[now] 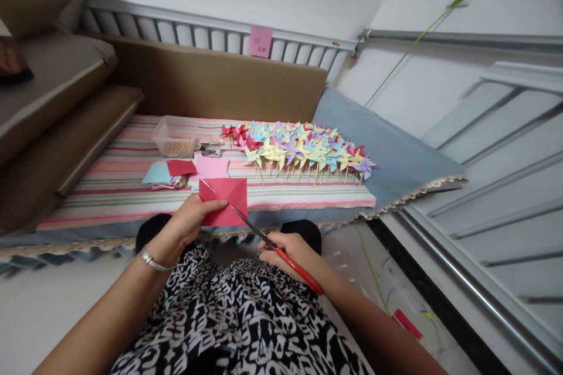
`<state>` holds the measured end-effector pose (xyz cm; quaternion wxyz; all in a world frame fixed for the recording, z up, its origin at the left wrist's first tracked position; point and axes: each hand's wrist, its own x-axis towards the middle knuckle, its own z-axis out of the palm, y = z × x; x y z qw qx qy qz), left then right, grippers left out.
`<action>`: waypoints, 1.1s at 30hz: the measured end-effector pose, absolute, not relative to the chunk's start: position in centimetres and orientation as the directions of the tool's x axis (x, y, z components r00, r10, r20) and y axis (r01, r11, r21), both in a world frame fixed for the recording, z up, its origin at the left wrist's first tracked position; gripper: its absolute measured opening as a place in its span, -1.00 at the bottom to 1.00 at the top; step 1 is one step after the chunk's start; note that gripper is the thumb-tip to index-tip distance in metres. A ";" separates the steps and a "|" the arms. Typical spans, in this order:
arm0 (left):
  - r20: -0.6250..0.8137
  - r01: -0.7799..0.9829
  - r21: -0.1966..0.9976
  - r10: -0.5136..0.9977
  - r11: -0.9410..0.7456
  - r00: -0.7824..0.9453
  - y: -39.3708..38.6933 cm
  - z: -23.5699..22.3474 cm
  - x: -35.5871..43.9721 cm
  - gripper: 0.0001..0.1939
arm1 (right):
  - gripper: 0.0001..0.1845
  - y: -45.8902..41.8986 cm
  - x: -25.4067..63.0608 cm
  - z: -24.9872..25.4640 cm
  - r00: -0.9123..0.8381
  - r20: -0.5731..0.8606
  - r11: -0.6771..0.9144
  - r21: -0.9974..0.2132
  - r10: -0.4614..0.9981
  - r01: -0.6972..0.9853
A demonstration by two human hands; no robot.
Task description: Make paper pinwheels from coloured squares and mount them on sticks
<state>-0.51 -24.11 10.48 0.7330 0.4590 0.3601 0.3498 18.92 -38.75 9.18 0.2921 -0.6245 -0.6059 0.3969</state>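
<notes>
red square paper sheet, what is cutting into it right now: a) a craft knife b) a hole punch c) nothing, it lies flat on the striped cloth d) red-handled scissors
d: the red square paper sheet is held up by the left hand, and the blades of the red-handled scissors in the right hand reach into its lower right edge.

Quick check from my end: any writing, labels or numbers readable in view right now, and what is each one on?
Pink sticky note on the white railing: two short lines of handwriting, too small and blurred to read.
Black-and-white skirt fabric: letter-like print, no readable word.
Red paper, scissors, clear plastic box, pinwheels: no text visible.
</notes>
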 end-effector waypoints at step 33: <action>-0.341 0.165 0.926 0.562 0.340 0.754 -23.4 10.6 1.0 -0.76 | -0.57 -32.1 18.7 9.5 0.138 0.077 0.061 -0.991 0.987 0.120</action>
